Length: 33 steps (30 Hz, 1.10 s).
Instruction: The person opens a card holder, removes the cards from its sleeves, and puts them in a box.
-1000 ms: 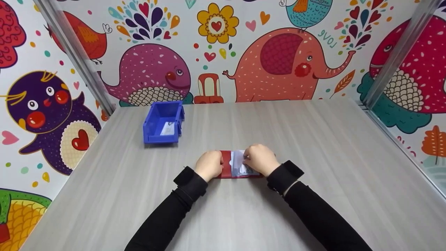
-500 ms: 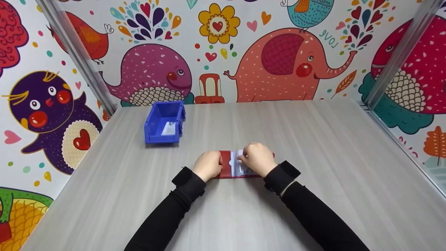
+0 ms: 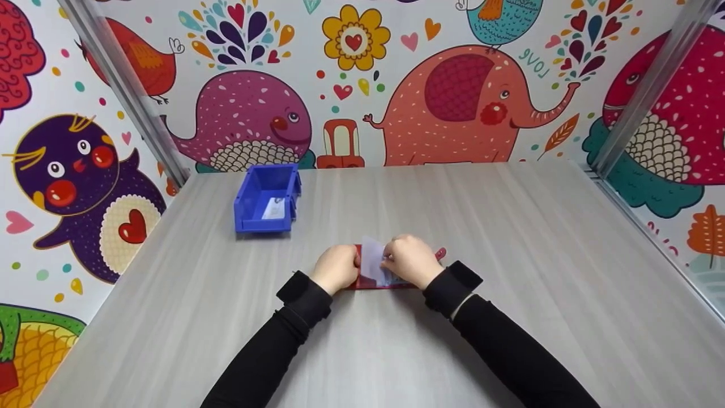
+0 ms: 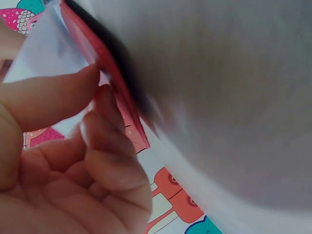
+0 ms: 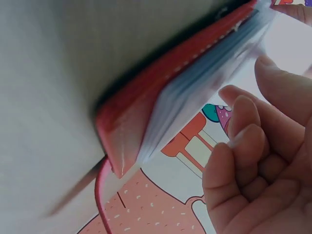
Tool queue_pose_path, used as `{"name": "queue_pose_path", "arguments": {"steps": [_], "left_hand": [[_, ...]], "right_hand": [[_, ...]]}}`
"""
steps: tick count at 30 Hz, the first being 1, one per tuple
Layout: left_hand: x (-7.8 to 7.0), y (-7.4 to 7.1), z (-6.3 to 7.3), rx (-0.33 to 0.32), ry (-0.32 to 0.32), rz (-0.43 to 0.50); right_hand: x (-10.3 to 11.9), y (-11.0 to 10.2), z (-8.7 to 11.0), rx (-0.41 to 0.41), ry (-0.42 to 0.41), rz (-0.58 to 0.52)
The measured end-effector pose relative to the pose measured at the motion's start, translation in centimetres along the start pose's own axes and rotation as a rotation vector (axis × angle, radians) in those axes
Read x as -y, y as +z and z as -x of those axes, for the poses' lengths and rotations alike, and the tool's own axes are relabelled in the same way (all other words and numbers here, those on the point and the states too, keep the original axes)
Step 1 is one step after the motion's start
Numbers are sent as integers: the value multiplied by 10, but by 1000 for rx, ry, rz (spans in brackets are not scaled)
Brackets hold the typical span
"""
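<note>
- On the pale table (image 3: pixel 510 238), between the two hands, a small red holder (image 5: pixel 131 105) lies open with clear pages (image 5: pixel 170 109) inside.
- The left hand (image 3: pixel 336 267) pinches the red holder's edge with thumb and finger.
- The right hand (image 3: pixel 413 260) has bent fingers right by one raised page (image 3: pixel 371 258). I cannot tell if they pinch it or just touch it.
- I think the raised page could flop down if the right hand slips, because it looks thin and slick.
- Two pages could come up together, since they sit so close.
- One hard tug might bend or rip a page.
- If the left hand lets go, the red holder might slide or shut.
- The pink strap (image 3: pixel 440 254) pokes out past the right hand and could get caught under it.
</note>
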<state>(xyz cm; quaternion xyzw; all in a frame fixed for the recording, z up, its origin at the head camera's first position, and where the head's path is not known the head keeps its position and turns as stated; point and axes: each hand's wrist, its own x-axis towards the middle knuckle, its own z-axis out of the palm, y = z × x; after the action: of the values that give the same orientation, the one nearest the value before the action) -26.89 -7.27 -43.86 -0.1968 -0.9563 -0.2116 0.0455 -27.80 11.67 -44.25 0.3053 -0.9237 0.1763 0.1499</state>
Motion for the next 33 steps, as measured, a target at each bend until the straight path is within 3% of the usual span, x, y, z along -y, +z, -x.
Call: {"name": "queue_pose_path", "arguments": {"steps": [10,24,33], "left_hand": [[2,-2,1,-23,-19,-16],[5,-11,1,21,-93,-16],[0,-18,-3,-18,-86,5]], "right_hand": [[2,1,-1,41,-87,41],[3,0,-1,65,-72,46],[3,1,-1,71,-66,40]]}}
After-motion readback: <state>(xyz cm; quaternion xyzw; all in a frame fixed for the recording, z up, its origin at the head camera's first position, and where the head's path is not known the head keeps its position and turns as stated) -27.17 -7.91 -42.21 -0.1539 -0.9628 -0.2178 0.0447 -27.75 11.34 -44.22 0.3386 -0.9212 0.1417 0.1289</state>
